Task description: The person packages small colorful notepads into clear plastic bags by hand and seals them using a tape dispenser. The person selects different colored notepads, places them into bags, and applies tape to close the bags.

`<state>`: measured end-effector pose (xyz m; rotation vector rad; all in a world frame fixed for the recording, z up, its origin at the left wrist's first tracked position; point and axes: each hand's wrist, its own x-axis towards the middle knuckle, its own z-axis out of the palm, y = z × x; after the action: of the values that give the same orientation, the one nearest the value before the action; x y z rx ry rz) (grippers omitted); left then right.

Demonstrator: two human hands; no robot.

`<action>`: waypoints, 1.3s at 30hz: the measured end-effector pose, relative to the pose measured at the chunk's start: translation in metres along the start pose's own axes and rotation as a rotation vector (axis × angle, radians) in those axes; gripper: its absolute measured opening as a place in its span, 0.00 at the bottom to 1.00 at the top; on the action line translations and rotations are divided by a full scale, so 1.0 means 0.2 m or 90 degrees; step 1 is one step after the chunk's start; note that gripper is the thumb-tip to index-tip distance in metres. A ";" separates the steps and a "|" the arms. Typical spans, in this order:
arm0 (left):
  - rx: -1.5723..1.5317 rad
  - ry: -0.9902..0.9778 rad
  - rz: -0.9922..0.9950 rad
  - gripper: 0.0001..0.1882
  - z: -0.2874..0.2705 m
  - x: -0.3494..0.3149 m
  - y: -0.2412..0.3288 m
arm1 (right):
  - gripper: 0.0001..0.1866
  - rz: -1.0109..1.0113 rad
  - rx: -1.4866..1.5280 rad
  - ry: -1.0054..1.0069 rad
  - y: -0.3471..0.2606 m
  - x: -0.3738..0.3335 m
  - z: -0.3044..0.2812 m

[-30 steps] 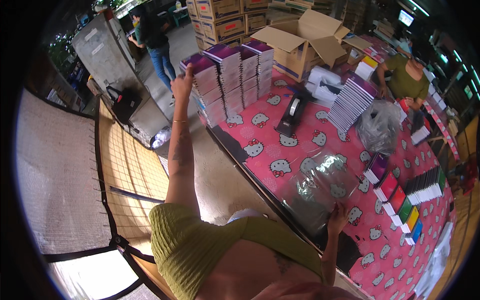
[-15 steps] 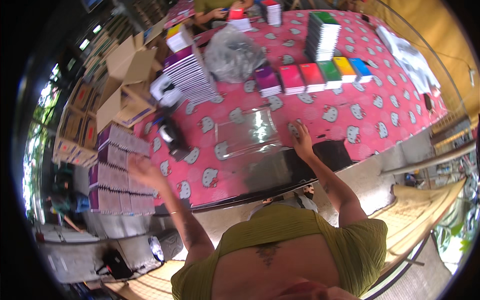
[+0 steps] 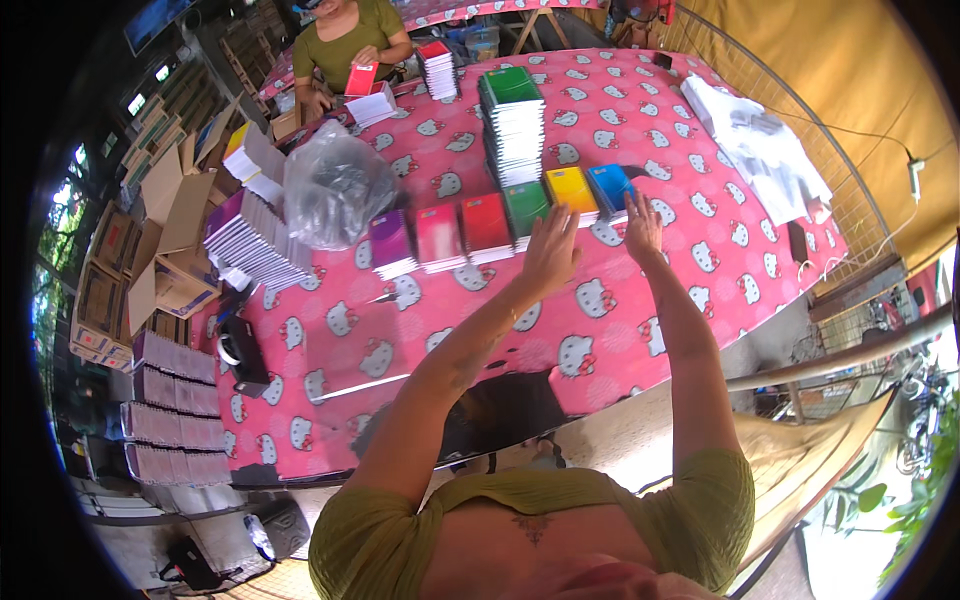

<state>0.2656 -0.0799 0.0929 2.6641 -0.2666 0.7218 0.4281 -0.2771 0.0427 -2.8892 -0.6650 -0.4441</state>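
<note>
A row of short notebook stacks crosses the table: purple (image 3: 386,232), pink (image 3: 438,234), red (image 3: 485,222), green (image 3: 522,205), yellow (image 3: 570,186) and blue (image 3: 606,180). My left hand (image 3: 553,250), fingers stretched out, reaches to the near edge of the green and yellow stacks. Against the right side of the blue stack, my right hand (image 3: 645,230) lies with its fingers extended. Neither hand grips anything. Nearer me, a clear plastic sleeve (image 3: 350,345) lies flat, partly behind my left forearm.
Behind the row rises a tall green-topped notebook stack (image 3: 514,90). To the left are a grey plastic bag (image 3: 340,185), purple notebooks (image 3: 250,240), a tape dispenser (image 3: 243,355) and open cartons (image 3: 172,245). A co-worker holds a red notebook (image 3: 361,78). White plastic sheets (image 3: 755,150) lie far right.
My left hand has swung from the purple stacks at the left to the row's right end. My right hand has moved forward from the tabletop to the blue stack. The view has shifted right.
</note>
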 end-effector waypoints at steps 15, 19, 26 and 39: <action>0.047 -0.044 -0.109 0.10 -0.21 0.18 0.40 | 0.15 -0.079 0.586 -0.117 -0.05 -0.88 -0.18; -0.035 -0.163 -0.232 0.13 0.21 -0.18 0.35 | 0.17 0.083 0.756 0.006 -0.20 -0.36 -0.27; 0.322 0.095 -0.253 0.32 -0.08 -0.26 -0.23 | 0.24 -0.428 0.279 0.112 -0.58 -0.05 -0.01; 0.033 -0.122 -0.286 0.12 -0.39 -0.31 0.43 | 0.12 0.036 0.638 -0.096 -0.06 -0.79 -0.25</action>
<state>0.1548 -0.1233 0.1499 2.6976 0.3010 0.3358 0.2736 -0.3402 0.0407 -1.9787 -0.5849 0.1158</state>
